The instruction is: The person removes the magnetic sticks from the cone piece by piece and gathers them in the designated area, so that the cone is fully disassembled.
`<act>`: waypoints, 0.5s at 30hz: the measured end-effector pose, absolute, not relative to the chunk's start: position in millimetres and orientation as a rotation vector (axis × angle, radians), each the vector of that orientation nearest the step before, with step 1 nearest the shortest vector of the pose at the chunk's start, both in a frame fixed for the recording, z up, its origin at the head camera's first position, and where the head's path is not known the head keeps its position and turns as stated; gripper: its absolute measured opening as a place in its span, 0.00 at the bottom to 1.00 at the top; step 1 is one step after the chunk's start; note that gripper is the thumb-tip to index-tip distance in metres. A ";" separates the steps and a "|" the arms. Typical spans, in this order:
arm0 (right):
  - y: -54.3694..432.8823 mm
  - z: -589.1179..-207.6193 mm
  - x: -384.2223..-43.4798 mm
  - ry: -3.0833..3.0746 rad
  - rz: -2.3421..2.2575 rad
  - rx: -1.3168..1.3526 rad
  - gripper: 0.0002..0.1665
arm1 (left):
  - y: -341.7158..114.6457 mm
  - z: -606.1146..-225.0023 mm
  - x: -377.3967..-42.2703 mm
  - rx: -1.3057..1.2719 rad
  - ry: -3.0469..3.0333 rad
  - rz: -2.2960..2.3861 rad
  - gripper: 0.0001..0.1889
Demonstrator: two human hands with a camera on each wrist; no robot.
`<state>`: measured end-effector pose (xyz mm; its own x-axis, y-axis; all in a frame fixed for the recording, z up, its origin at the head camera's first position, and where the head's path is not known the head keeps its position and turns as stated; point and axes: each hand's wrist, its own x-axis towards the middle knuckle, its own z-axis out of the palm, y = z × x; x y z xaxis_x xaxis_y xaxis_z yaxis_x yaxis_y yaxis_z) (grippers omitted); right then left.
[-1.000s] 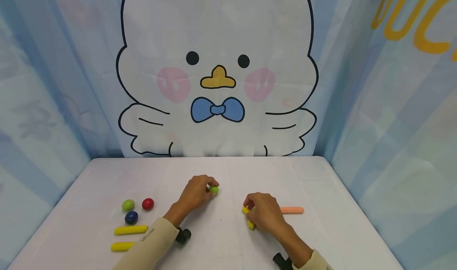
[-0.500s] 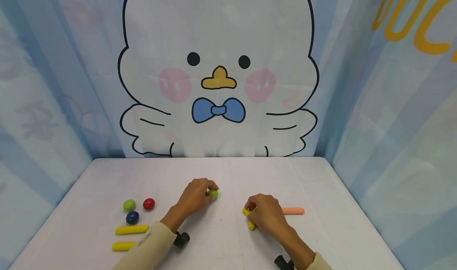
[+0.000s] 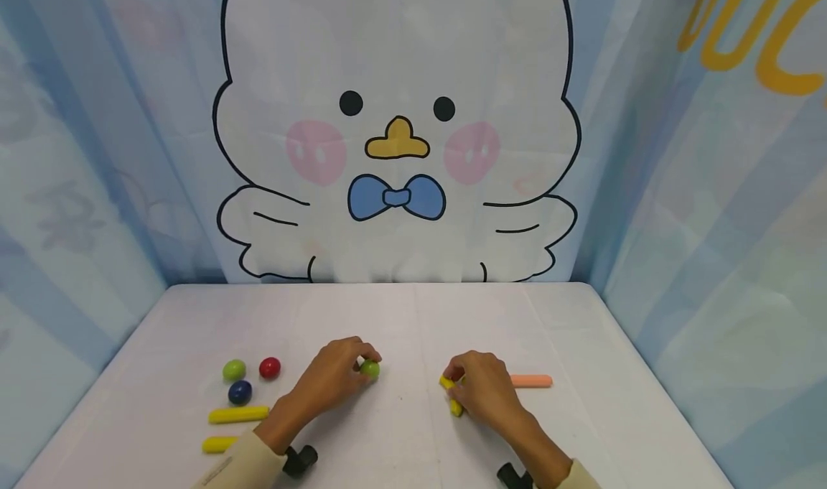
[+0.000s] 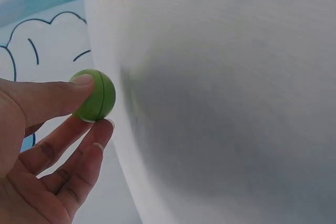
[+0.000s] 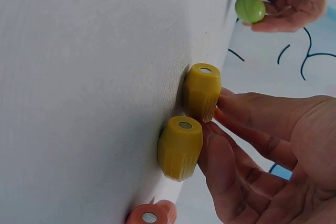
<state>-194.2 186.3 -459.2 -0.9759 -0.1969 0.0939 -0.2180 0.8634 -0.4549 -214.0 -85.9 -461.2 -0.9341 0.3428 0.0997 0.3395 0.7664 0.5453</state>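
Note:
In the head view my left hand [image 3: 332, 374] pinches a green ball [image 3: 370, 370] above the middle of the table. The left wrist view shows a seam round this ball [image 4: 97, 97], with thumb and fingertips on it. To the right, my right hand [image 3: 483, 387] holds two short-looking yellow magnetic sticks [image 3: 455, 407] close together at the table. In the right wrist view the thumb touches the upper yellow stick [image 5: 202, 92] and a finger lies against the lower yellow stick [image 5: 180, 148]; metal discs show at their ends. The hand hides part of the sticks.
An orange stick [image 3: 531, 381] lies right of my right hand. On the left are another green ball [image 3: 234, 370], a red ball [image 3: 270, 368], a dark blue ball [image 3: 240, 393] and two yellow sticks [image 3: 237, 415], one partly behind the left sleeve.
My left hand has moved left and nearer to me, carrying the green ball. My right hand stays nearly still on the yellow sticks.

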 end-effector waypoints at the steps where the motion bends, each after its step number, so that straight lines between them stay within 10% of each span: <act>1: 186.1 -458.8 -194.1 -2.991 0.742 0.330 0.12 | -89.3 -459.5 -210.8 0.564 2.951 0.902 0.14; 15: 188.0 -458.6 -193.5 -2.977 0.760 0.343 0.12 | -140.7 -442.9 -176.4 0.338 3.022 0.829 0.19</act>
